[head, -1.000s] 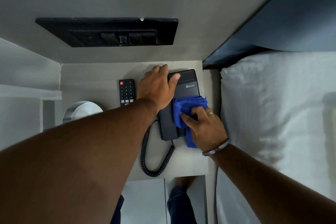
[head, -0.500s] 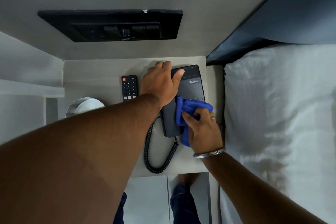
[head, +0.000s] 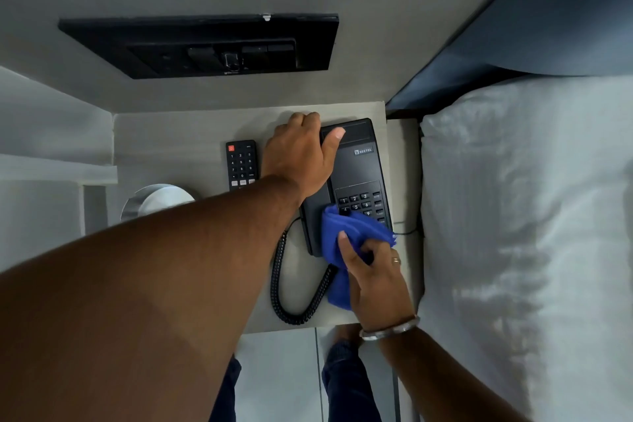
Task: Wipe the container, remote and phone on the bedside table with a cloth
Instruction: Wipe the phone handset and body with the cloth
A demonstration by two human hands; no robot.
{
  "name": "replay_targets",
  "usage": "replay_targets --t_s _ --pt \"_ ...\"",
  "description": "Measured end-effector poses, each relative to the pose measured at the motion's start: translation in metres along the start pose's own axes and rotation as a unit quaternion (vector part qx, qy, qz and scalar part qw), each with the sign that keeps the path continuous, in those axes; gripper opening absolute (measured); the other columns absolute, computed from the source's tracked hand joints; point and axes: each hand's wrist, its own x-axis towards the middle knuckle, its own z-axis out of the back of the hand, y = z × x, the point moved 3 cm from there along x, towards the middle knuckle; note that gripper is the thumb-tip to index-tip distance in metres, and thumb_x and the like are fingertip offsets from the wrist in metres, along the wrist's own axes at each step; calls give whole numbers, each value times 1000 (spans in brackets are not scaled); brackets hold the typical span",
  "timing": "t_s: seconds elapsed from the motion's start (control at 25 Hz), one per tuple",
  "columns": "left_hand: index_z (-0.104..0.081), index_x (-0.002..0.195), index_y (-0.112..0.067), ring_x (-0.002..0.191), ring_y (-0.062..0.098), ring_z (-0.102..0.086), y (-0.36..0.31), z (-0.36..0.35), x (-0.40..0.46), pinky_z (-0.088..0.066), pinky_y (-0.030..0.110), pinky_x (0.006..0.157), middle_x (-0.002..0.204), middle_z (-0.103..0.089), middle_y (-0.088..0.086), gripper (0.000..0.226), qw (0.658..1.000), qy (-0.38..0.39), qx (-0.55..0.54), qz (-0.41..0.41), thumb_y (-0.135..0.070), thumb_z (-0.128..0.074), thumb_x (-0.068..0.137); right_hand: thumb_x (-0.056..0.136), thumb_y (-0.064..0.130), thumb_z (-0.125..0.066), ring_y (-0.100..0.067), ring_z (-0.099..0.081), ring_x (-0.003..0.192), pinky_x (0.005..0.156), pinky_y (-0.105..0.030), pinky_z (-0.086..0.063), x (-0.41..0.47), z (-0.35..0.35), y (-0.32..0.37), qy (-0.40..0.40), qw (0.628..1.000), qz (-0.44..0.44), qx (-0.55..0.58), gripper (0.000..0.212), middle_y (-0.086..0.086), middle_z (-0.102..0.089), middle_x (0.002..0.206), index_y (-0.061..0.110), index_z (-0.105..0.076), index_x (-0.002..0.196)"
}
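A black desk phone [head: 356,168] sits at the right side of the pale bedside table [head: 171,147]. My left hand [head: 298,154] grips the handset on the phone's left side, thumb across its top. My right hand [head: 373,277] holds a bunched blue cloth [head: 346,233] against the phone's near end, just below the keypad. A black remote [head: 241,164] lies left of the phone. Left of that, a round silver container [head: 154,199] with a white inside is partly hidden by my left forearm.
A coiled black cord [head: 284,288] loops off the phone toward the table's front edge. A black switch panel [head: 205,44] is on the wall behind. A white pillow and bed [head: 527,233] lie close on the right. My legs and tiled floor show below.
My right hand has drawn the blue cloth down the phone toward me, uncovering the keypad. My left hand has stayed on the handset.
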Motion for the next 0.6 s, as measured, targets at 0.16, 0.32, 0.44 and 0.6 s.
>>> replay_targets --t_s 0.16,0.32,0.44,0.6 --pt "-56 128 -6 107 39 -58 0 0 -2 -48 45 87 122 -61 19 59 1000 -2 -7 -2 -51 -31 101 85 25 -61 -35 -57 95 72 -45 -54 -5 -5 -36 66 994 -58 -68 51 -19 -54 113 28 -48 135" --pt "-57 126 -6 104 40 -59 1 -1 -2 -48 45 83 121 -62 19 55 1000 -18 -4 -4 -49 -34 102 83 9 -65 -38 -58 82 79 -45 -50 -25 18 -62 -65 983 -172 -10 54 -25 -54 101 13 -50 135" --pt "-57 126 -5 103 41 -59 0 -1 -3 -49 47 82 120 -62 20 57 1000 -19 -4 -7 -50 -32 101 83 8 -57 -29 -51 88 77 -35 -45 10 34 -33 -100 993 -35 46 58 -20 -47 104 13 -44 139" --pt "-58 125 -6 103 41 -60 -1 0 -1 -49 46 82 120 -63 19 56 1000 -23 9 1 -50 -33 102 90 18 -52 -30 -52 93 86 -32 -44 92 41 -8 -64 994 -27 83 46 -17 -49 108 19 -50 136"
